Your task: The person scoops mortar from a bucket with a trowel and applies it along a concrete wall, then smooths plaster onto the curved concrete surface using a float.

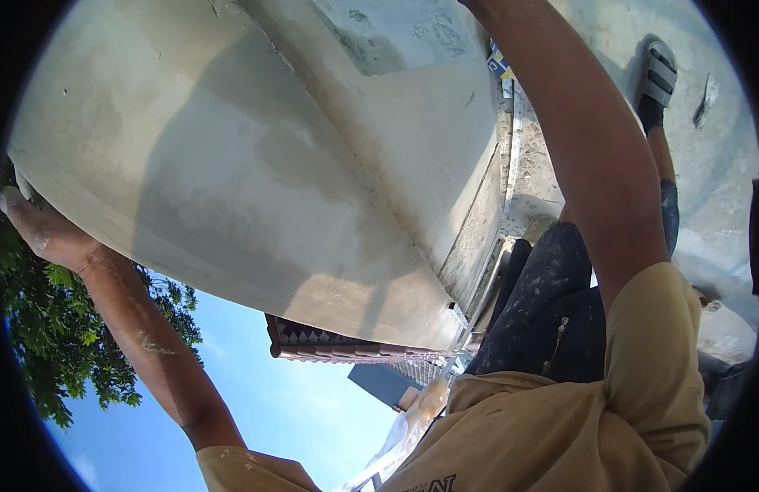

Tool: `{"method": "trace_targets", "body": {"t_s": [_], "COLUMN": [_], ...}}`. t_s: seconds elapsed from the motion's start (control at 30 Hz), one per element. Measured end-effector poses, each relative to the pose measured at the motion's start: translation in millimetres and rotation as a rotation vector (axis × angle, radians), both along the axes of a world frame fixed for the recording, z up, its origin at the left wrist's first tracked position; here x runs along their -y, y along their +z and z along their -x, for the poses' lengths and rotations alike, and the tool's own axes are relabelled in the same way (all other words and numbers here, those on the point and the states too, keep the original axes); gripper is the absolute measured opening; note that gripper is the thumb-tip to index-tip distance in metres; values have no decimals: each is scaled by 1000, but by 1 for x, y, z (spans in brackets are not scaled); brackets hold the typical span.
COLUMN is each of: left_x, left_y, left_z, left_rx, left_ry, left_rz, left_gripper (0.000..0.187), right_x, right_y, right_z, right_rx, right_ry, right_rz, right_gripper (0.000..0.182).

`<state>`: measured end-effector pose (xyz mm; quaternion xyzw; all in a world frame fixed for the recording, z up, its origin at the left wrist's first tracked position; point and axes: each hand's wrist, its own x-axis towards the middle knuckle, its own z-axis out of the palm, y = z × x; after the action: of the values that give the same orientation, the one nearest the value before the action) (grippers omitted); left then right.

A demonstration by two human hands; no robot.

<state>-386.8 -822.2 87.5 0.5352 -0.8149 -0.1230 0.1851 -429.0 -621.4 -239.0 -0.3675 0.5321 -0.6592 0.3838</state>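
At the far left, my left hand point(47, 230) is bent at the outer edge of a curved, plastered grey wall point(232, 172). Pale plaster smears mark its skin. The fingers curl against a small grey piece point(23, 184) by the wall edge, and I cannot tell what it is. My right arm point(588, 139) reaches up across the view, its hand beyond the top edge. Beside that arm, a ridge point(338, 123) divides the wall's damp-looking, patchy surface from a second plastered face point(412, 123).
A rough ledge point(523, 164) runs along the wall's base. At the upper right, a sandalled foot point(658, 74) stands on the pale floor near a flat scrap point(706, 100). Tree leaves point(76, 320), a tiled roof point(338, 344) and sky lie beyond the wall.
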Motion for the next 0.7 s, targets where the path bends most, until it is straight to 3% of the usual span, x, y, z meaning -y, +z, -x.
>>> {"method": "trace_targets", "body": {"t_s": [0.23,0.47,0.7], "left_x": [11,-14,19], "left_y": [7,-8,7], "left_z": [-4,13,-4], "left_rx": [62,61,93], "left_ry": [-4,39,-47], "left_rz": [-100,32,68], "left_gripper": [60,58,52], "right_x": [-97,-101,-96], "right_y": [21,22,32], "right_z": [-58,-98,-92], "right_rx": [-42,1,-5], "right_ry": [110,73,6], "right_rz": [28,77,154], "right_gripper": [56,55,47]}}
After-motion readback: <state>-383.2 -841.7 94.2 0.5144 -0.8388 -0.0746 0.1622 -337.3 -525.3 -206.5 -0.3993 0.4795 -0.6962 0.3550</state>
